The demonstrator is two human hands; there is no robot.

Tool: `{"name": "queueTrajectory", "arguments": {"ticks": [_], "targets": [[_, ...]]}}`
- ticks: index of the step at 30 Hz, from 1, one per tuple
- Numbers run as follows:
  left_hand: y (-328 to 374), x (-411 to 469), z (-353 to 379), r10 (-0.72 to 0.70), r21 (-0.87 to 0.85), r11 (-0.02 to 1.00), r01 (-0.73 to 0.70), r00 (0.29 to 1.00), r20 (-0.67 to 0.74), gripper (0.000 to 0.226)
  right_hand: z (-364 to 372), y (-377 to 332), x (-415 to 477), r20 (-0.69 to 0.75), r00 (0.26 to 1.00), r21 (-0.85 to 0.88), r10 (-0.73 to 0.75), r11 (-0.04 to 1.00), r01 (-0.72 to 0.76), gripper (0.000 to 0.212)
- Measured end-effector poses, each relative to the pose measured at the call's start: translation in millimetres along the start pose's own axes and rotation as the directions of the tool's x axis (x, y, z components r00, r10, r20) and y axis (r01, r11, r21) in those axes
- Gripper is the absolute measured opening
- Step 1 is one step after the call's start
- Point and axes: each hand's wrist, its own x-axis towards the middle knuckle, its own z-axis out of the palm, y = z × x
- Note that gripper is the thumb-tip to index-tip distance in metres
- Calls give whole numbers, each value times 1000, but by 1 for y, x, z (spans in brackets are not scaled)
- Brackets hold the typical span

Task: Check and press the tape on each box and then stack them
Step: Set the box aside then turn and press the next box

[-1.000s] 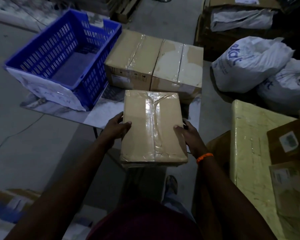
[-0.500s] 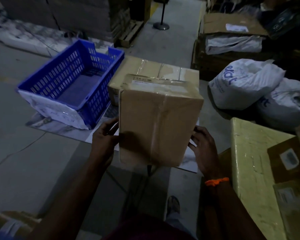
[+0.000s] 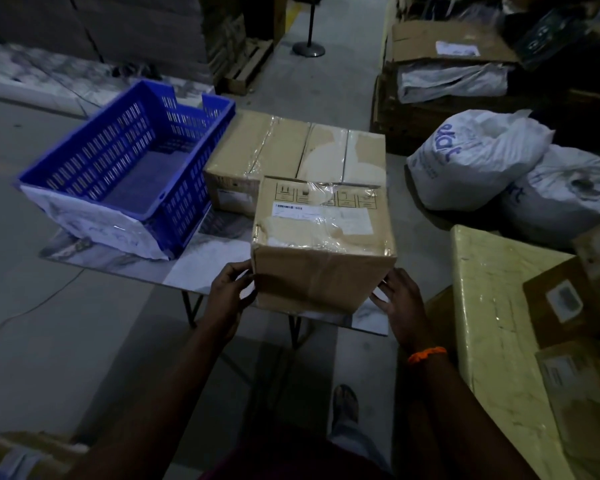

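- at the bottom edge the person's dark shirt and both forearms are cut off by the frame; a sandalled foot [image 3: 344,400] shows dimly on the floor between the arms.
- the left hand [image 3: 227,292] grips the lower left corner of the box [image 3: 323,268], with its fingers curled against the side and the fingertips lost in shadow.
- the right hand [image 3: 400,303], with an orange wristband [image 3: 426,355], lies flat on the box's lower right side, fingers straight and spread, gripping nothing.
- the box stands over the near edge of the tabletop [image 3: 187,271], between the hands; its underside is hidden, so i cannot tell whether it rests there or is held just above.
- wrinkled clear tape [image 3: 329,233] crosses the box's top face over a white label [image 3: 323,216]; the print is too small to read.
- to the person's right, a yellow wrapped slab [image 3: 492,323] carries parcels that the frame edge cuts off.
- behind the box, touching side by side on the tabletop, sit the left rear box [image 3: 257,150] and the right rear box [image 3: 347,157], each with a tape strip; the box in front partly hides their near edges.
- a blue crate [image 3: 129,161] stands on the left part of the tabletop, just beside the left rear box.
- farther right, white sacks [image 3: 475,157] lie on the floor; the dark background beyond is hard to make out.
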Motion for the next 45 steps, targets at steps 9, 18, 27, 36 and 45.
{"name": "queueTrajectory", "arguments": {"ticks": [9, 18, 27, 36, 45], "targets": [[55, -13, -14, 394, 379, 836, -396, 915, 88, 20, 22, -76, -24, -322, 882, -412, -346, 889, 198, 20], [93, -13, 75, 405, 706, -128, -696, 613, 678, 73, 91, -102, -8, 439, 776, -832, -453, 122, 541, 75], [69, 3, 79, 363, 761, -275, -588, 669, 648, 71, 100, -94, 2, 384, 870, -901, -311, 80, 426, 83], [73, 3, 71, 328, 706, -297, -643, 625, 708, 69, 92, -90, 0, 440, 832, -873, -338, 57, 485, 73], [48, -15, 23, 433, 651, -236, -721, 522, 735, 63, 63, -61, -39, 468, 693, -837, -548, -24, 547, 43]]}}
